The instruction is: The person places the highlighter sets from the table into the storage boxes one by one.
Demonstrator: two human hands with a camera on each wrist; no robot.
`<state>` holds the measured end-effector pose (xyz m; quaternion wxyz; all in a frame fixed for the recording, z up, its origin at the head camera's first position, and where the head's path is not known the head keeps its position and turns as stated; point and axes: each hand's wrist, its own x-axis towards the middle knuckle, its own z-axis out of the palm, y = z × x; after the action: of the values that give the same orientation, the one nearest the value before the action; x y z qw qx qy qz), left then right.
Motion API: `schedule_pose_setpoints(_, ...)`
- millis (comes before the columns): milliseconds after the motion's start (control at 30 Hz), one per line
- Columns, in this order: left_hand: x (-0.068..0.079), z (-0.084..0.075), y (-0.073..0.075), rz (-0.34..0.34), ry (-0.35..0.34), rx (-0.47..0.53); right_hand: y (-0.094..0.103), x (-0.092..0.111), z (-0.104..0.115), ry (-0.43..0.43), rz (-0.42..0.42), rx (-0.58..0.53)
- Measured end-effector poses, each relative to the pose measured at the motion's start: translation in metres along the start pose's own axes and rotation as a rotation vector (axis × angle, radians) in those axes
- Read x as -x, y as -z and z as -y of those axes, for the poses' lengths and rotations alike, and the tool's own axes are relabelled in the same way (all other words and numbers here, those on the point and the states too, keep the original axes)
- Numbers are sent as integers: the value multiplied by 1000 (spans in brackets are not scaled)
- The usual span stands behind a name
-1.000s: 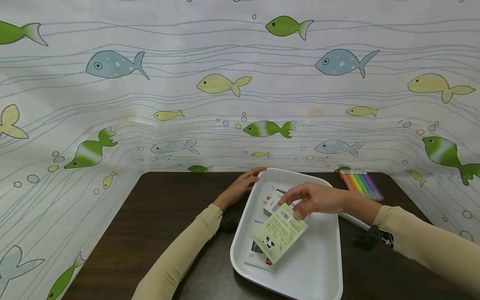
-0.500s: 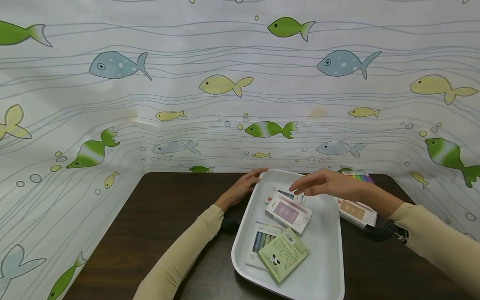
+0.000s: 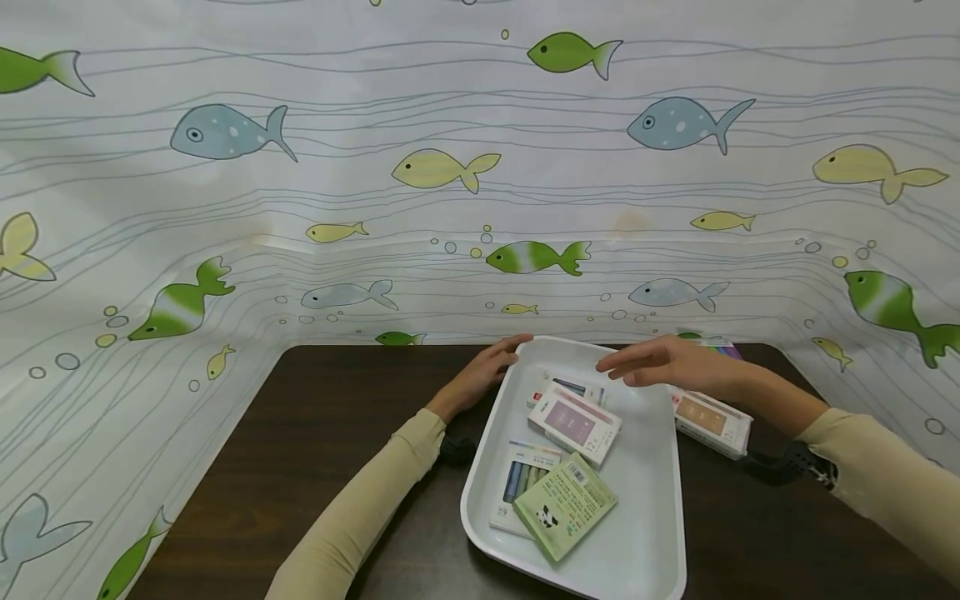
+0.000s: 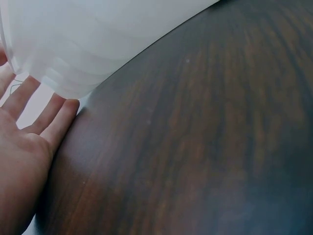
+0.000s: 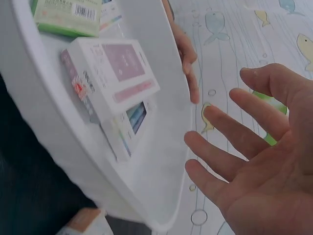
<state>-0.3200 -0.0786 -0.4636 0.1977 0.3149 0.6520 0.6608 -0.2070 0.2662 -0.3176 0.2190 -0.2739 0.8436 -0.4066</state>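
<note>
A white tray (image 3: 645, 533) stands on the dark table. My left hand (image 3: 480, 379) rests against its far left corner; the left wrist view shows extended fingers (image 4: 61, 120) touching the outer wall. My right hand (image 3: 675, 365) hovers over the far right rim with nothing in it, its fingers spread in the right wrist view. Inside the tray, a green box with a panda (image 3: 566, 507) lies tilted partly over a white box with a window showing coloured sticks (image 3: 517, 483). Farther back, a white box with a purple panel (image 3: 576, 422) overlaps another windowed box (image 3: 596, 392).
Outside the tray's right side, a white box with an orange-brown panel (image 3: 705, 417) lies on the dark wooden table (image 3: 337, 417). Behind my right hand shows part of a rainbow-coloured pack (image 3: 726, 350). A fish-patterned sheet (image 3: 450, 208) rises behind the table.
My right hand has let go of the green panda box, which now lies in the tray, and has moved back and right over the rim. My left hand stays at the corner.
</note>
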Motion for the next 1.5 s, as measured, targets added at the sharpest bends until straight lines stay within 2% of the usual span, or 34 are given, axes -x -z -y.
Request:
schedule_pose_setpoints(233,1,-2,1,-5,10,5,15,8,-14,-48,-51,6)
schedule_pose_setpoints(533,0,-1,-1,-4,10,3,40,30,-43,-80,-214,15)
schedule_pose_setpoints(967,-1,0,-1,-1,5,12,54,45,-83,-251,-437,46)
schedule_pose_setpoints(1100,1,0,-4,3,7,6,56,49,-97,-266,-477,80)
schedule_pose_setpoints(1333,1,-1,-5,-3,14,1,61,49,-122,-325,-511,181)
schedule_pose_setpoints(1500,2,-4,-4,-11,13,0,69,50,-140,-391,-433,290)
